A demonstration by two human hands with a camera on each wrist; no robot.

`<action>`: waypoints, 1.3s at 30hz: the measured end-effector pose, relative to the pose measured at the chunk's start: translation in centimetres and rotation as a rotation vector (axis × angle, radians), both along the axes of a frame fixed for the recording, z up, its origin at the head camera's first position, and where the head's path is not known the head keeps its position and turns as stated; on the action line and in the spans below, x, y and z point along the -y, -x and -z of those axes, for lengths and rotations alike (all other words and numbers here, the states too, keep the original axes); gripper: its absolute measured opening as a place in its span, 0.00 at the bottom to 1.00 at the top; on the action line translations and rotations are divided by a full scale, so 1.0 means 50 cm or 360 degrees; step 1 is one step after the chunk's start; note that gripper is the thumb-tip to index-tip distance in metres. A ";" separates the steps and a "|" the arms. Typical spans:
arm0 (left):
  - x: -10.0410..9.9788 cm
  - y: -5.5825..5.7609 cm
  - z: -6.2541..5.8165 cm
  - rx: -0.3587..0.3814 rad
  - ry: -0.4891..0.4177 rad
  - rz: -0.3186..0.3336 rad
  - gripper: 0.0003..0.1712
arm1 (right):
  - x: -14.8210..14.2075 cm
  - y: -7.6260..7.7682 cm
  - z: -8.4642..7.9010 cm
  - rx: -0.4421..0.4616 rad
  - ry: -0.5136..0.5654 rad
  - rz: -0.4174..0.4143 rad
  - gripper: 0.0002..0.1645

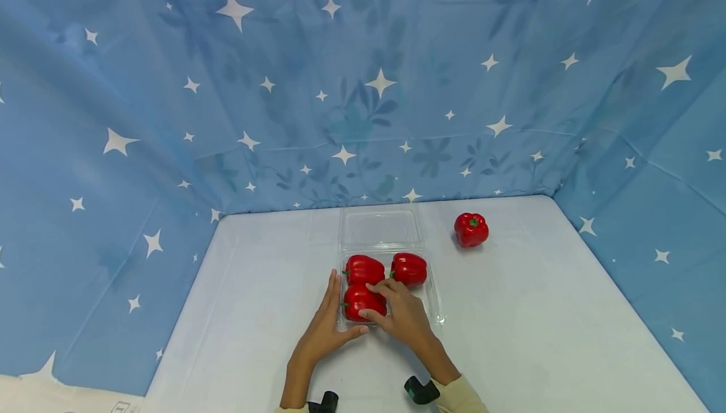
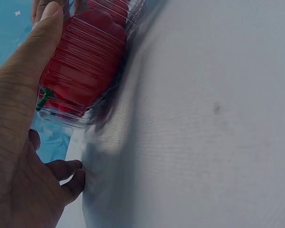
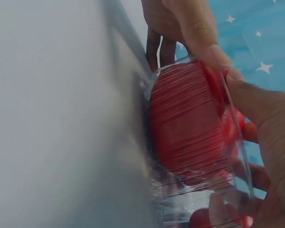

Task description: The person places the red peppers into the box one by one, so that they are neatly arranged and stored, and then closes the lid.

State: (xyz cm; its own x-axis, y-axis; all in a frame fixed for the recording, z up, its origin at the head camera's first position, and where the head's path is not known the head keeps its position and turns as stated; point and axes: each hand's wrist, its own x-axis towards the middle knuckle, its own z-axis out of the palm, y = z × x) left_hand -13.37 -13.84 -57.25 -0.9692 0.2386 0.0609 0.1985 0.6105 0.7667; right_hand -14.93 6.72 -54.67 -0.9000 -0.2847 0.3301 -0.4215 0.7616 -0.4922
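Pressure looks like the likeliest source of trouble: the right hand [image 1: 400, 311] pinches the near pepper [image 1: 363, 302] in the near left part of the clear box [image 1: 434, 293], thumb on the near side and fingers on the far side, and a push off-centre could bend the thin wall or knock the far left pepper [image 1: 365, 269] just beyond it. The left hand [image 1: 328, 328] lies with straight fingers along the left wall and its thumb along the near one; if that support slackened, the box might slide or tip. The smooth skin could also slip from the fingertips. The far right pepper [image 1: 409, 268] sits with space on its near side, so a jolt might set it rolling. The lid [image 1: 380, 227] lies flat on the far side, where a nudge could swing it up. A loose pepper [image 1: 471, 231] rests outside, to the far right, well apart from both hands, and could roll if bumped. Beneath everything is a white table [image 1: 544, 312], and blue cloth [image 1: 317, 110] with white stars hangs at the far side and on both flanks.
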 end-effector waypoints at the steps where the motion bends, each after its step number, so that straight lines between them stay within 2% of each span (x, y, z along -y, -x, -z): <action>1: 0.000 0.001 0.000 0.0000 0.0003 0.0001 0.69 | 0.000 0.001 0.001 -0.0006 -0.0011 0.0002 0.33; 10: -0.003 0.006 -0.002 -0.0001 0.0021 -0.0016 0.69 | -0.001 0.003 0.004 -0.0047 -0.0045 -0.0001 0.34; 14: -0.004 0.004 -0.001 0.0025 0.0041 -0.0038 0.70 | -0.001 0.000 0.008 -0.0040 -0.0018 0.0001 0.35; 21: -0.002 0.005 -0.002 -0.0001 0.0039 -0.0035 0.70 | 0.000 -0.001 0.006 -0.0062 0.0023 0.0013 0.37; 27: -0.001 0.005 -0.002 -0.0033 0.0038 -0.0025 0.69 | -0.001 -0.002 0.006 -0.0085 0.0077 0.0008 0.34; 39: -0.006 0.002 0.002 0.0012 0.0049 -0.0049 0.70 | -0.004 -0.003 0.017 -0.0144 0.0111 -0.0001 0.32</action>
State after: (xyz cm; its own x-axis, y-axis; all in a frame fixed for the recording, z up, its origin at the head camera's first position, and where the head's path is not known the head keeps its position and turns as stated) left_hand -13.45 -13.55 -57.34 -0.9766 0.2100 0.0466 0.1732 0.6394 0.7491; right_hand -14.79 6.92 -55.51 -0.8653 -0.2590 0.4291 -0.4673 0.7266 -0.5037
